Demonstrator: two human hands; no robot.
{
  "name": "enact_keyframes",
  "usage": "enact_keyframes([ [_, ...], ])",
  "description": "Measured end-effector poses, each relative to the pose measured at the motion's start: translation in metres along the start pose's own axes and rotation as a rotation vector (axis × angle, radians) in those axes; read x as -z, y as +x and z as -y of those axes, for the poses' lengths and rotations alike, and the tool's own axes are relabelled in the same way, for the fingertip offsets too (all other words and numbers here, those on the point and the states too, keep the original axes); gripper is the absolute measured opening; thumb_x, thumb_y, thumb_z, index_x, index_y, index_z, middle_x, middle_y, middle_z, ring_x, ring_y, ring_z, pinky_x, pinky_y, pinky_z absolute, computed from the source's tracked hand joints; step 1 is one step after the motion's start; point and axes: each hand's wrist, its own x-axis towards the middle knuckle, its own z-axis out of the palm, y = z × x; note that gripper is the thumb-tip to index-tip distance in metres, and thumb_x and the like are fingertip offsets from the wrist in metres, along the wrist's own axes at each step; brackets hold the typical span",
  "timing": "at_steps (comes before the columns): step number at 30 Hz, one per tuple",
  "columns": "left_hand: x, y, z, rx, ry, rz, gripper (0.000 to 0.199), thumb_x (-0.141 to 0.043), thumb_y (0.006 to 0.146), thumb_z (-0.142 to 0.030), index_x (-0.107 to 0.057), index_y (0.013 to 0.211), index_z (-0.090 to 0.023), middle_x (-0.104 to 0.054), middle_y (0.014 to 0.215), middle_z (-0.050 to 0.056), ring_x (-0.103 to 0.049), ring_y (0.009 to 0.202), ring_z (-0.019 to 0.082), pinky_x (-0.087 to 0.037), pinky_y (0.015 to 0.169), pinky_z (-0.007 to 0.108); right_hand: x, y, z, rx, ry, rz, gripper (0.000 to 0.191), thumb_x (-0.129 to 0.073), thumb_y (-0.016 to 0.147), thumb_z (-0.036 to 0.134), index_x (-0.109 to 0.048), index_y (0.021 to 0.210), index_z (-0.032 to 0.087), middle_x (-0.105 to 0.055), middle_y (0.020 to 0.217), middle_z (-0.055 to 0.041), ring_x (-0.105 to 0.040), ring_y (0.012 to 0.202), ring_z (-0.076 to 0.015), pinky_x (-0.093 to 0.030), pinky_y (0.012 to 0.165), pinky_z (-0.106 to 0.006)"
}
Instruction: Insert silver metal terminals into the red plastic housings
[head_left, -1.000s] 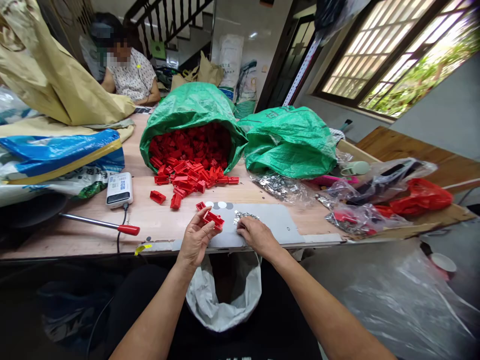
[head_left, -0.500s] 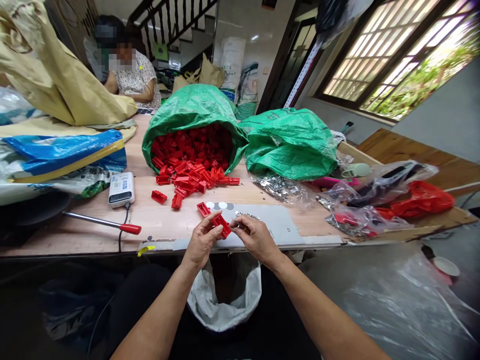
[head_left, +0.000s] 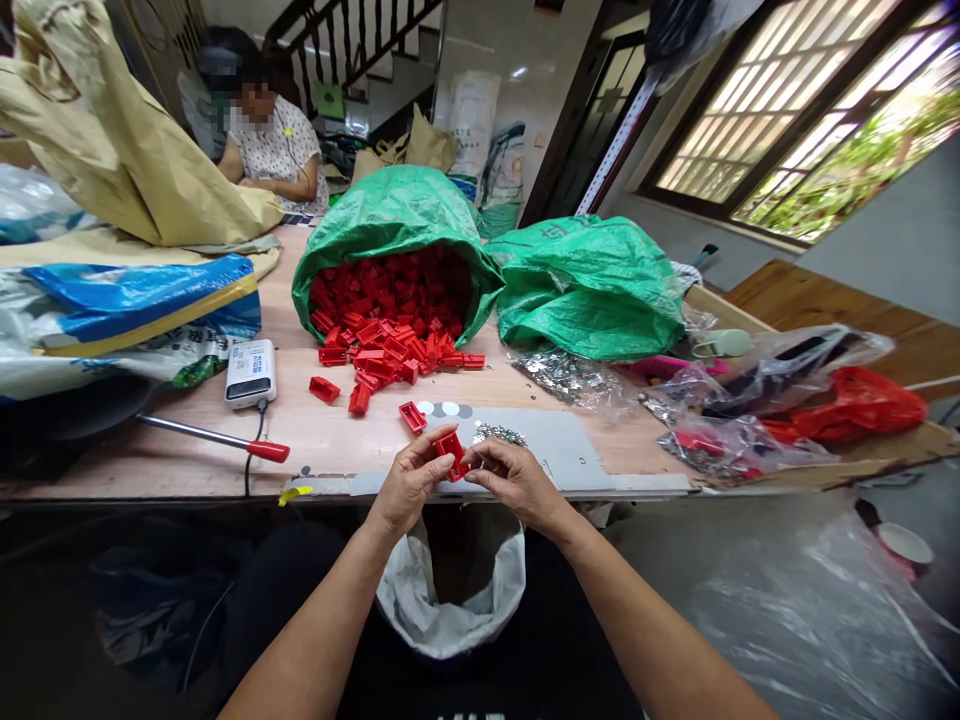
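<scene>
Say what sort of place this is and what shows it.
Probably a small home workshop: a green sack spilling red plastic parts, a pile of small metal pieces by the hands, and a household-style stair railing behind.

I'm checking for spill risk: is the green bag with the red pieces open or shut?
Open: the green bag shows a wide mouth, red pieces inside and more on the table.

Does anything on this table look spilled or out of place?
Yes, perhaps: the green bag lies on its side, with red parts tumbling from its mouth onto the table. It may be deliberate, though, since the left hand holds a similar red piece.
</scene>
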Motion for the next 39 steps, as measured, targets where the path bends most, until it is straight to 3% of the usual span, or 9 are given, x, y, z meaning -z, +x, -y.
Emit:
enact_keyframes([
  [7, 0.002, 0.001, 0.002, -0.017, 0.079, 0.021, 0.042, -0.072, 0.072, -0.024, -0.064, 0.113, -0.022, -0.069, 0.093, 0.004, -0.061, 0.089, 0.017, -0.046, 0.08, 0.027, 0.003, -0.008, -0.011, -0.116, 0.067, -0.033, 0.02, -0.063, 0.08, 0.032, -0.058, 0.097, 0.021, -0.057, 0.079, 0.001, -0.044, 0.06, -0.0102, -0.038, 0.056, -0.022],
  [13, 0.01, 0.005, -0.002, -0.191, 0.401, 0.062, 0.036, -0.072, 0.069, -0.019, -0.06, 0.103, -0.021, -0.066, 0.102, 0.005, -0.062, 0.087, 0.017, -0.047, 0.079, 0.028, -0.001, -0.014, -0.021, 0.008, -0.11, -0.066, 0.026, -0.045, 0.092, 0.028, -0.062, 0.11, 0.024, -0.057, 0.098, -0.0067, -0.054, 0.092, -0.0184, -0.044, 0.081, -0.031],
  [19, 0.02, 0.006, 0.001, -0.264, 0.746, 0.023, 0.038, -0.069, 0.067, -0.013, -0.065, 0.103, -0.024, -0.068, 0.098, 0.003, -0.063, 0.085, 0.019, -0.047, 0.08, 0.029, -0.009, -0.014, -0.024, -0.048, -0.233, -0.012, 0.023, -0.051, 0.088, 0.023, -0.063, 0.109, 0.022, -0.064, 0.087, -0.0047, -0.058, 0.081, -0.0175, -0.044, 0.076, -0.031],
  [24, 0.021, 0.007, 0.005, -0.294, 0.818, 0.017, 0.043, -0.07, 0.063, -0.011, -0.071, 0.103, -0.028, -0.072, 0.101, 0.003, -0.063, 0.096, 0.023, -0.045, 0.09, 0.035, -0.009, -0.009, -0.023, -0.005, -0.258, 0.022, 0.014, -0.054, 0.085, 0.018, -0.066, 0.093, 0.021, -0.067, 0.087, -0.0039, -0.06, 0.081, -0.0165, -0.044, 0.074, -0.029],
  [30, 0.021, 0.008, 0.004, -0.362, 0.95, 0.039, 0.046, -0.07, 0.065, -0.011, -0.069, 0.108, -0.03, -0.073, 0.101, 0.003, -0.065, 0.093, 0.023, -0.047, 0.087, 0.035, -0.007, -0.004, -0.025, 0.044, -0.277, 0.066, 0.017, -0.056, 0.083, 0.013, -0.068, 0.091, 0.021, -0.066, 0.086, -0.0045, -0.06, 0.083, -0.0173, -0.044, 0.076, -0.03],
  [39, 0.018, 0.008, 0.002, -0.285, 0.928, 0.006, 0.042, -0.073, 0.064, -0.012, -0.071, 0.102, -0.029, -0.073, 0.1, 0.003, -0.065, 0.093, 0.024, -0.046, 0.088, 0.035, -0.007, 0.0, -0.027, 0.031, -0.306, 0.117, 0.018, -0.055, 0.083, 0.012, -0.069, 0.09, 0.02, -0.067, 0.086, -0.0047, -0.06, 0.082, -0.0168, -0.044, 0.075, -0.028],
])
